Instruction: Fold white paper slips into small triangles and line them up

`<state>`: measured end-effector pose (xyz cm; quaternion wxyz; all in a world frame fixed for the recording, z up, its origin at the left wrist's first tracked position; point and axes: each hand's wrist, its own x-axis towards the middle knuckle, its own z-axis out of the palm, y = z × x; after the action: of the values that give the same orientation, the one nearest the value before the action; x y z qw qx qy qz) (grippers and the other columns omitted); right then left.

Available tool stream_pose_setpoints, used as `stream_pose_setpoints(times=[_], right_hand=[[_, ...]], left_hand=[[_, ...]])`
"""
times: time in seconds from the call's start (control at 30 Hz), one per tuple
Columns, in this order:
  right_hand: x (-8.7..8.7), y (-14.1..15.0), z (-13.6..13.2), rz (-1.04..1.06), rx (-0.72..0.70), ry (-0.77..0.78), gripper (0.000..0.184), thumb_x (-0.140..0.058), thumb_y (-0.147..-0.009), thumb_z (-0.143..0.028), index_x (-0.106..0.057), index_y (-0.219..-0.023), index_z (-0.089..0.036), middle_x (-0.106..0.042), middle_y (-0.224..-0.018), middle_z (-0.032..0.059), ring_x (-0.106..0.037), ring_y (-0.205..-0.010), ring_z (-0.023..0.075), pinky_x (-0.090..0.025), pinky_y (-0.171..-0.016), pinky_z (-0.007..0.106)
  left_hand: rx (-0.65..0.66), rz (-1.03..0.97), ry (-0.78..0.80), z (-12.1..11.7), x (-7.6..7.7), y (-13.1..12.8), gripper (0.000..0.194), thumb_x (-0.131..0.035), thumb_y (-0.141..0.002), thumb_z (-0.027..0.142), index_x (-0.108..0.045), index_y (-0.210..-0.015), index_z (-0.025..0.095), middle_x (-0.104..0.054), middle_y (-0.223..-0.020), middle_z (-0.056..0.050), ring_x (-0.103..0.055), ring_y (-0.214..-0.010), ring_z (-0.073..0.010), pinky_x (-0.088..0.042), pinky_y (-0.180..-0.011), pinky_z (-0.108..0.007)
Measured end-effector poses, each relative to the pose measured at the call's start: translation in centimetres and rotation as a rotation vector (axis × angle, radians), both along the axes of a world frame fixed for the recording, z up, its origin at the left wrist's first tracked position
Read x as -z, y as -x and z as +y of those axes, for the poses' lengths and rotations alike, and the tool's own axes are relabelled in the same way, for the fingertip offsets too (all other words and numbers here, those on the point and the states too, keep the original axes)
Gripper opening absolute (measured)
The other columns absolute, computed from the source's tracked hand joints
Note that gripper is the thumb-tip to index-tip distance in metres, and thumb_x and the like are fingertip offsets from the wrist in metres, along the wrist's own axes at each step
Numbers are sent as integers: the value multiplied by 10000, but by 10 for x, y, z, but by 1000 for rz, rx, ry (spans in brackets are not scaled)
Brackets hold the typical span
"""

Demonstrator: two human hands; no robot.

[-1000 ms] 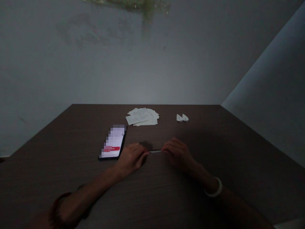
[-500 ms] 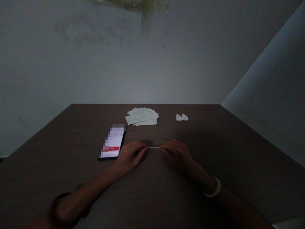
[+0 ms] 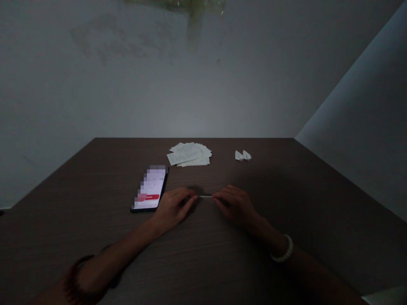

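Between my two hands, low over the table, a thin white paper strip (image 3: 205,196) stretches level, seen nearly edge-on. My left hand (image 3: 174,207) pinches its left end, and my right hand (image 3: 235,205) pinches the right end. Fingers hide both ends of the strip. A loose stack of printed paper slips (image 3: 190,153) lies beyond my left hand. Farther right rests a small bow-shaped folded paper (image 3: 243,156).
A phone (image 3: 149,189) with its screen lit lies just left of my left hand. The dark wooden table (image 3: 203,262) meets a stained grey wall (image 3: 203,93) at its far edge. Another pale surface (image 3: 365,127) rises along the right side.
My hands have drawn very slightly closer together, so a little less of the strip shows between them. The slips, the folded paper and the phone stay where they were.
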<state>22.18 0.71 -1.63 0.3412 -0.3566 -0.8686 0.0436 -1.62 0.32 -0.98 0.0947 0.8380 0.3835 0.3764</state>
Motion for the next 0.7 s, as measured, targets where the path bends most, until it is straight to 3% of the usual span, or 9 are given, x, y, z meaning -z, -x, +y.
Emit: stream_pose_setpoints(times=[0.7], right_hand=[[2,6,-3,179,55,257,109,-646,-800,-238,-700,-884,-195,-642,-654,-4,-541,-563,112,-412,-563,231]], left_hand=[[75,23,17,0,2,-1,159,-523,-929,274,-631,-913,158,-657,-780,-33,-612,-662,-128,-494,-620,-240]])
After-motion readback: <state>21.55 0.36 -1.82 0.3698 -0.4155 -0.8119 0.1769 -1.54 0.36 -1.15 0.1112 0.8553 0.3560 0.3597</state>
